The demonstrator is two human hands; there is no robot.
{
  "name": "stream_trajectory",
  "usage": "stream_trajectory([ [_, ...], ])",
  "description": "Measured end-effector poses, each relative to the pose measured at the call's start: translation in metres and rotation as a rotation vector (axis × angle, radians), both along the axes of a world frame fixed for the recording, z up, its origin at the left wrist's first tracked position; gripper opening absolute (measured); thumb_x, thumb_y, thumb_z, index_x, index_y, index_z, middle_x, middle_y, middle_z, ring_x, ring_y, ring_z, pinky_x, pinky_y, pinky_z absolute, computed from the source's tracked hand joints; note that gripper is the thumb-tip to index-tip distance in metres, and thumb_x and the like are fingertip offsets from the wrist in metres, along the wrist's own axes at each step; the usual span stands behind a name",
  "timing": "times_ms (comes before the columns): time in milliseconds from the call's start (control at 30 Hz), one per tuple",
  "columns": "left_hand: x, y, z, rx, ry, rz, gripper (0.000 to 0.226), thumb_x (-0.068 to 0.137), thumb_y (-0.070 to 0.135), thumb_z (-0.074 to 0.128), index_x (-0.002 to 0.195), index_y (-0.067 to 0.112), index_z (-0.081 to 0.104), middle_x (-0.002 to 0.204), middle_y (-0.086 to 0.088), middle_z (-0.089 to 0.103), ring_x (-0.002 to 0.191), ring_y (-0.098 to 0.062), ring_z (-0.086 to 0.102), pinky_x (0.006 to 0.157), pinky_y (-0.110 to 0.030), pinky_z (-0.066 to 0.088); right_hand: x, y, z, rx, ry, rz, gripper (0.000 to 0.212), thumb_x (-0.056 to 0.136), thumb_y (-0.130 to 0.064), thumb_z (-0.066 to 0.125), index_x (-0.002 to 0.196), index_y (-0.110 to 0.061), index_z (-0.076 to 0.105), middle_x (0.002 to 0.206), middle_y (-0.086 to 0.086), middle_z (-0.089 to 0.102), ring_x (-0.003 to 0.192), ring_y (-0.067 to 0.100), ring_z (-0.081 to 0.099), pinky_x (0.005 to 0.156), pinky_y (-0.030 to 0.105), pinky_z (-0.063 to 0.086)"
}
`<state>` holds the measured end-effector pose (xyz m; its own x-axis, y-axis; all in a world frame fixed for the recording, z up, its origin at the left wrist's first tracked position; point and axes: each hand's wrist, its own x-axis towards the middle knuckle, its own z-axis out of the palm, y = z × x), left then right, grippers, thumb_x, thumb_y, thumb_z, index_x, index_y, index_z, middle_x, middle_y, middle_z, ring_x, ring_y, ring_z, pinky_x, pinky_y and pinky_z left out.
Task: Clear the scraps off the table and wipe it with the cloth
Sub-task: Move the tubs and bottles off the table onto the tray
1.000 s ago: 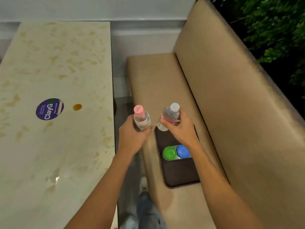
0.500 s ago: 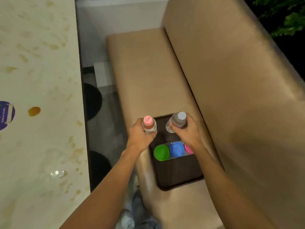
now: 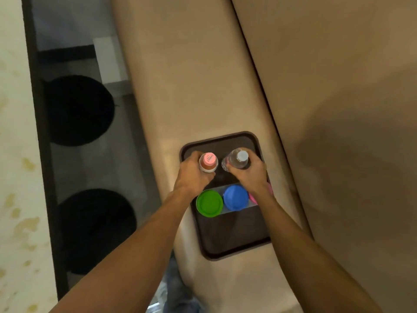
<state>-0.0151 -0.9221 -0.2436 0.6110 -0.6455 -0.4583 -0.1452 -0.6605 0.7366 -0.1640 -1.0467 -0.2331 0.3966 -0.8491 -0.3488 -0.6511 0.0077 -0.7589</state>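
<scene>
A pink-capped bottle [image 3: 208, 163] is gripped by the left hand [image 3: 191, 175], with the fingers curled round its body below the cap. A clear white-capped bottle [image 3: 237, 159] is grasped in the same way by the right hand [image 3: 248, 175] and is tilted slightly to the left. Both bottles are held just beside each other over the far part of a dark brown tray [image 3: 225, 240]. Whether their bases touch the tray cannot be told. The tray is set on a tan bench seat [image 3: 180, 86], close to the backrest [image 3: 338, 109] on the right. Nearer on the tray, a green lid [image 3: 209, 203] and a blue lid [image 3: 235, 197] are seen side by side, and a pink lid [image 3: 253, 198] is mostly hidden by the right wrist. The table [image 3: 13, 199], marked with yellowish stains, is seen along the left edge, well apart from the hands. Two dark round shapes [image 3: 79, 109] are seen on the floor between table and bench.
</scene>
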Motion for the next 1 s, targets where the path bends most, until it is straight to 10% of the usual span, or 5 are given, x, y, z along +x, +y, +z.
stream_trajectory([
  [300,-0.009,-0.002,-0.021,0.011,-0.057,-0.083,0.062,0.074,0.022,0.094,0.124,0.018,0.059,0.119,-0.002,0.068,0.107,-0.021,0.066,0.094,-0.036,0.056,-0.004,-0.004,-0.022,0.018,0.022,-0.009,0.063,0.074,-0.018,0.093,0.13,-0.023,0.064,0.125,-0.005,0.069,0.118,0.012,0.063,0.091,0.009,0.046],
  [567,-0.006,0.009,-0.003,0.18,0.037,-0.164,0.096,0.081,0.025,0.089,0.158,0.013,0.033,0.154,-0.011,0.049,0.138,-0.03,0.052,0.114,-0.04,0.046,-0.015,0.001,-0.015,0.1,0.09,0.028,0.092,0.074,-0.017,0.092,0.151,-0.026,0.044,0.146,-0.001,0.057,0.136,0.018,0.051,0.112,0.037,0.047],
  [1000,-0.008,0.147,0.14,0.126,0.013,-0.056,0.029,0.096,0.024,0.069,0.125,0.019,0.069,0.101,0.005,0.071,0.093,-0.016,0.069,0.094,-0.032,0.056,-0.046,0.104,0.082,0.071,0.102,-0.019,0.068,0.086,-0.005,0.077,0.147,-0.012,0.048,0.131,0.009,0.06,0.12,0.028,0.06,0.101,0.039,0.051],
])
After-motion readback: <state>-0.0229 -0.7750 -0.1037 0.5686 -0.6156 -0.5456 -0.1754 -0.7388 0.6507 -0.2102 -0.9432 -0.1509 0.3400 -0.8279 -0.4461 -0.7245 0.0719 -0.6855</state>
